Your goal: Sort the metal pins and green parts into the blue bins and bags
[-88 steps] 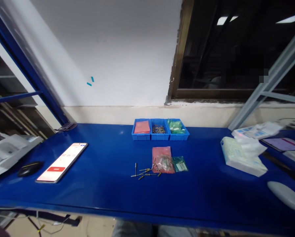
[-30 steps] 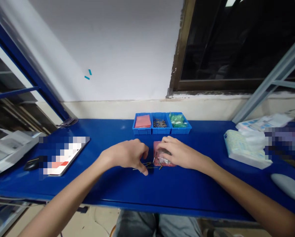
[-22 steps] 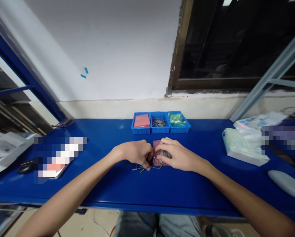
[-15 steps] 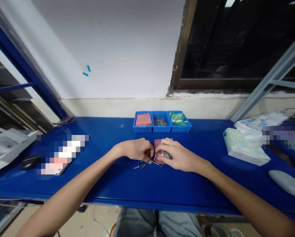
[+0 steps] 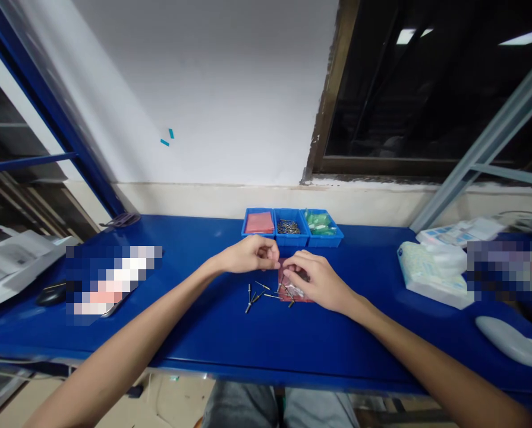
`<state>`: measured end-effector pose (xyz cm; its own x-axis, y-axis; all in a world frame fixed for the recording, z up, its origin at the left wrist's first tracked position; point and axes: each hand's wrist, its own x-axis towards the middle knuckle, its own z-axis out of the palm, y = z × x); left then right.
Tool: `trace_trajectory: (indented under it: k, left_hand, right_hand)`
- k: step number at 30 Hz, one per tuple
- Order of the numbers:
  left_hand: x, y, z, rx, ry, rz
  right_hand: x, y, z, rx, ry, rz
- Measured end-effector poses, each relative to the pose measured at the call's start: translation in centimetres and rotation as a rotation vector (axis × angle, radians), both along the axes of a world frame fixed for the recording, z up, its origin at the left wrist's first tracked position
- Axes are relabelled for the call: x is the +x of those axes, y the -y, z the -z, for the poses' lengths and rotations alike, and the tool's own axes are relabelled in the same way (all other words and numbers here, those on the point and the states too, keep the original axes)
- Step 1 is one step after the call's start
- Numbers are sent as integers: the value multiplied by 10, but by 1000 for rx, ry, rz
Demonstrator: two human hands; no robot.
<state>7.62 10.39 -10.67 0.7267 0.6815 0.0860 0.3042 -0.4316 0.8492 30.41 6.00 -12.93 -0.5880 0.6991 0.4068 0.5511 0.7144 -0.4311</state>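
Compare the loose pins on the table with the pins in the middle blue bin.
The loose pins lie scattered at different angles on the table; the binned pins are heaped in the middle bin. The loose pins are few; the binned pins are many. The loose pins lie nearer the camera than the binned pins. Both look thin and metallic.
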Motion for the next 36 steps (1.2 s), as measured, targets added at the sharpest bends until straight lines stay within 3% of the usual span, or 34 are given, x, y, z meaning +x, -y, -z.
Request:
trace_trajectory:
  k: [7, 13, 19, 28, 36]
  left_hand:
    - [29, 16, 14, -97, 383, -161]
    - [36, 21, 21, -25, 456, -263]
    - [33, 21, 28, 216, 408, -338]
    - [23, 17, 31, 905, 25, -221]
    - [20, 18, 36, 1047, -106, -285]
  right_hand:
    - [-4, 2, 2, -11, -95, 94]
    - [-1, -2, 4, -12, -171, 136]
    - [3, -8, 8, 60, -118, 193]
    - [4, -10, 9, 95, -158, 213]
    - [1, -5, 6, 104, -197, 184]
